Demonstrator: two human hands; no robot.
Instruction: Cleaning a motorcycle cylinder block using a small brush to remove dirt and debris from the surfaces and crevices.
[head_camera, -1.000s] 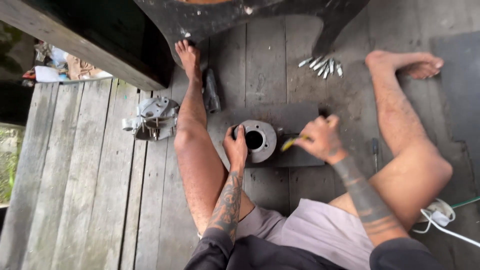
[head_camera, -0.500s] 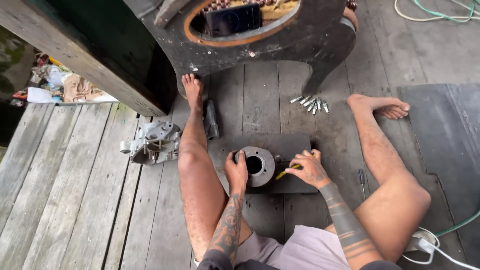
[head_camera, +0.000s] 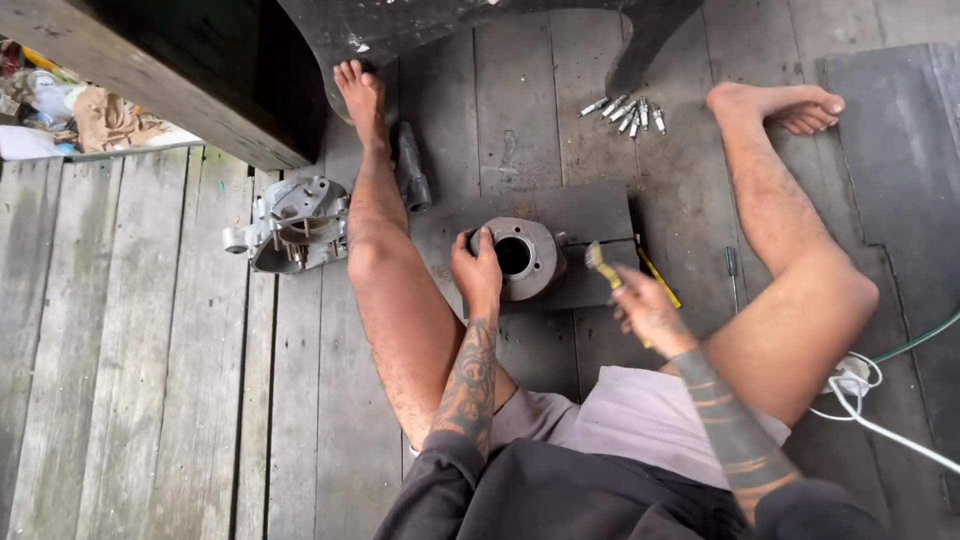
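From my remote seat I look down on a person sitting bare-legged on a weathered plank floor (head_camera: 150, 400), a dark carved wooden piece of furniture (head_camera: 330, 40) rising well beyond both hands. Under the hands lies a dark flat mat (head_camera: 590, 215), and on it stands a round grey metal cylinder (head_camera: 525, 258) with an open bore at its centre. The left hand (head_camera: 478, 272) is clenched over the near-left rim of that cylinder, fingers curled on its edge. Well out to the left of this hand, past the left leg, an aluminium engine casing (head_camera: 292, 222) sits on the boards, and a dark metal tube (head_camera: 411, 172) lies beyond the hand beside the shin. The right hand (head_camera: 640, 308), blurred, grasps a small brush with a yellow handle (head_camera: 603, 264), its head raised just right of the cylinder; I cannot tell whether it touches the metal. Just right of this hand a screwdriver (head_camera: 731, 268) rests on the floor, a white cable (head_camera: 880, 425) trails farther right, and a cluster of spark plugs (head_camera: 625, 112) lies well beyond.
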